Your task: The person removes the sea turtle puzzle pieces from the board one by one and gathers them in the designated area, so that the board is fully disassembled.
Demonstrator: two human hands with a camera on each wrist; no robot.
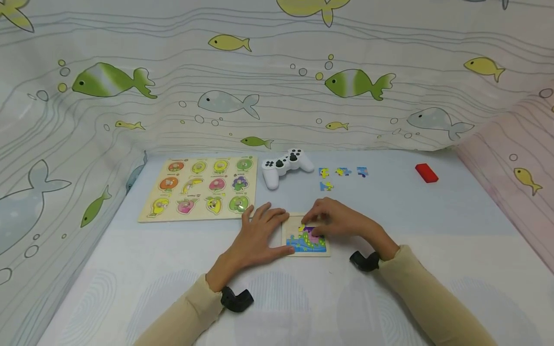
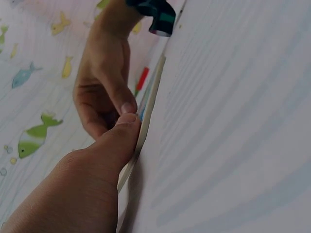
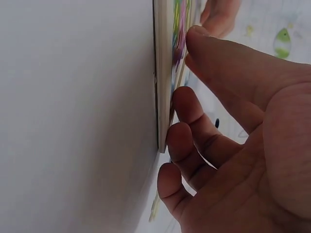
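from the head view i get the layout: a small square pale wooden puzzle board (image 1: 291, 228) lies on the cloth-covered bench (image 1: 389, 211) between the hands, partly filled with blue, green, pink and purple pieces. only that view gives me the four loose printed jigsaw pieces (image 1: 323, 172), the white game controller with black sticks (image 1: 271, 179) and the large pale wooden fruit board (image 1: 201, 192). the left wrist view shows me the puzzle board's rim nearly edge-on; the right wrist view shows the curled fingertips that the knuckles cover from above.

for room, the left side is tight: the little finger overlaps the fruit board's near right corner in my view, and i cannot tell if it touches. the loose pieces sit beyond the right hand, and a wide stretch of bench separates them from the red rectangular block (image 1: 426, 173).

the left hand (image 1: 259, 240) is spread, thumb on the puzzle board's near left corner, forefinger by its far left one. the right hand (image 1: 336, 218) bends over the board, thumb and forefinger near the purple pieces; i cannot tell whether they pinch one.
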